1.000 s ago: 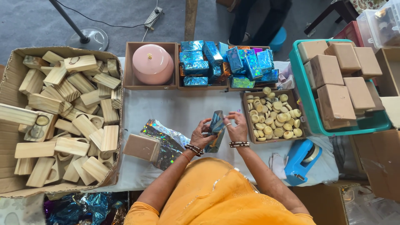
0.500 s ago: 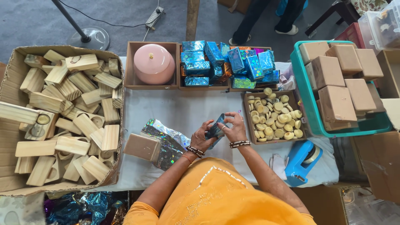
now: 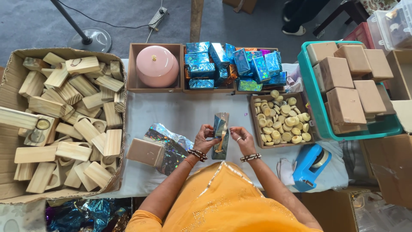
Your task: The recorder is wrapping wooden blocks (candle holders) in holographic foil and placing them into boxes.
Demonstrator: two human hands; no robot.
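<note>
Two hands: both meet over the white table top (image 3: 189, 114), just in front of the person in orange.
Left hand (image 3: 205, 139): fingers curled around the left edge of a block half wrapped in holographic foil (image 3: 221, 135); firm pinch, not spread.
Right hand (image 3: 241, 138): fingers closed on the right edge of the same block, thumb and fingertips pressing the foil.
Foil-wrapped block: held upright between both hands, lifted off the table, between the tray of yellow discs (image 3: 281, 120) and the loose foil sheets (image 3: 169, 146).
Bare brown block (image 3: 146, 152): lies on the foil sheets, left of the left hand, apart from it.
Left side: cardboard box of pale wooden pieces (image 3: 64, 120).
Far edge: pink lidded pot (image 3: 156, 65) in a wooden tray; beside it, trays of finished blue foil parcels (image 3: 231, 64).
Right side: teal crate (image 3: 315, 114) stacked with brown blocks; blue tape dispenser (image 3: 311, 167) near the right forearm.
</note>
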